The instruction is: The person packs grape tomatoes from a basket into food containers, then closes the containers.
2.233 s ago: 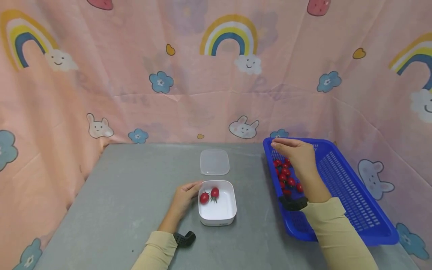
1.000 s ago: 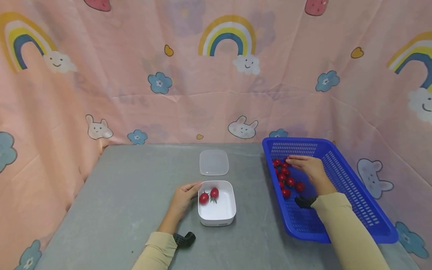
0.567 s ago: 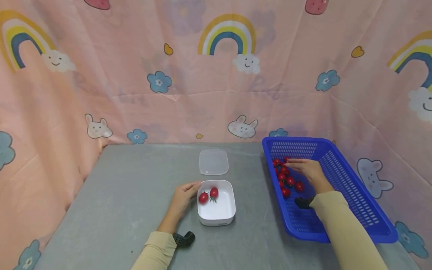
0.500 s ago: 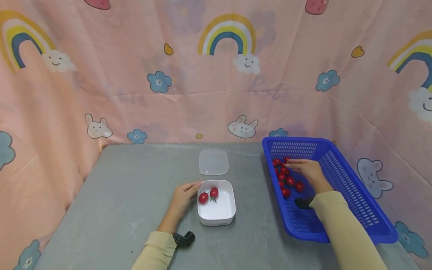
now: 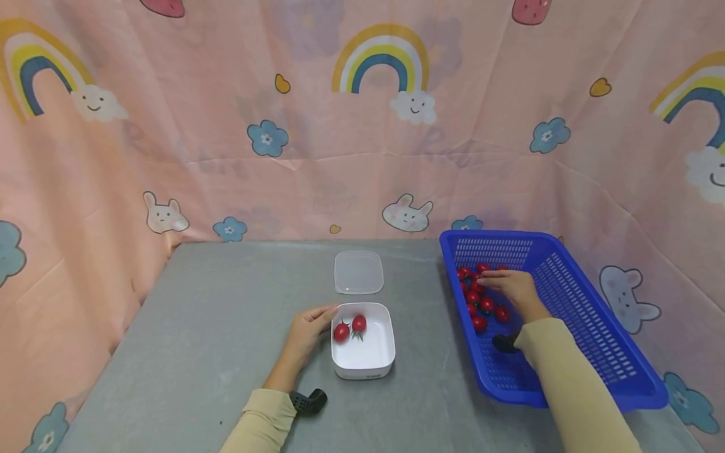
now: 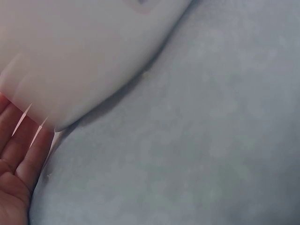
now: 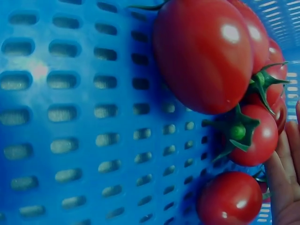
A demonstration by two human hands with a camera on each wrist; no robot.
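Note:
In the head view a white square container [image 5: 368, 352] stands on the table with two cherry tomatoes [image 5: 342, 332] inside. My left hand [image 5: 304, 333] is at its left side, fingertips touching the far left corner. The left wrist view has those fingers [image 6: 32, 159] extended against the container's wall. Inside the blue basket [image 5: 589, 327] lie several cherry tomatoes [image 5: 486, 305], bunched along the left wall. My right hand [image 5: 518, 292] reaches down among them. Its fingers [image 7: 283, 187] look extended beside the tomatoes in the right wrist view; the fingertips are partly hidden there.
A translucent square lid [image 5: 359, 272] lies flat on the grey table [image 5: 238, 302] just behind the container. The basket's raised rim [image 5: 467, 343] stands right of the container. A pink patterned curtain [image 5: 317, 182] hangs behind the table and along both sides.
My right hand has come down from above the basket's far left part to the tomatoes. Lately it has shifted slightly nearer, and a tomato shows behind it. The left hand and container stay put.

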